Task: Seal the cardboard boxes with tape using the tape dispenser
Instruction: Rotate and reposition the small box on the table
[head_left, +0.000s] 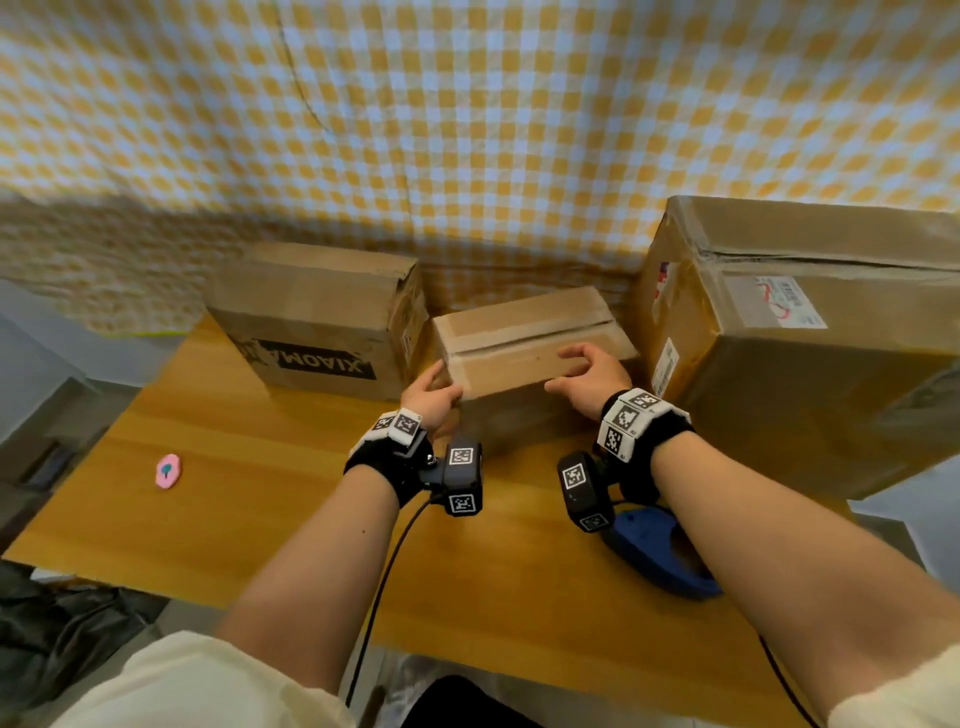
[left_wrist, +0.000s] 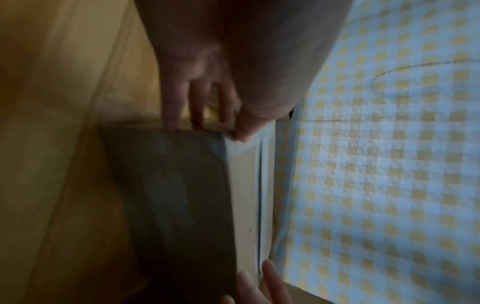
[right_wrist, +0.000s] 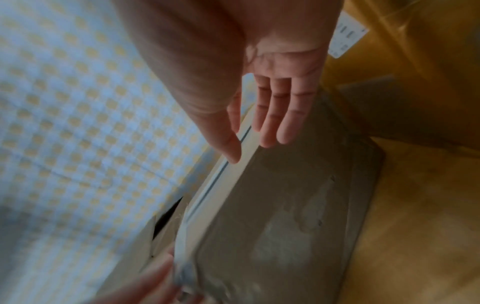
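A small cardboard box (head_left: 524, 332) (left_wrist: 244, 195) (right_wrist: 285, 216) stands mid-table, an open slit between its top flaps. My left hand (head_left: 444, 382) (left_wrist: 221, 129) is at its near left corner, straight fingers against the end and thumb on top. Over the near top edge on the right is my right hand (head_left: 576, 371) (right_wrist: 252, 151), fingers extended and holding nothing; whether it touches the box I cannot tell. The blue tape dispenser (head_left: 654, 551) lies on the table under my right forearm, held by neither hand.
A box printed XIAOMI (head_left: 311, 322) stands just left of the small box, a large labelled box (head_left: 800, 338) close on its right. A pink round object (head_left: 167, 470) lies on the wooden table (head_left: 234, 493) at the left. Checked cloth hangs behind.
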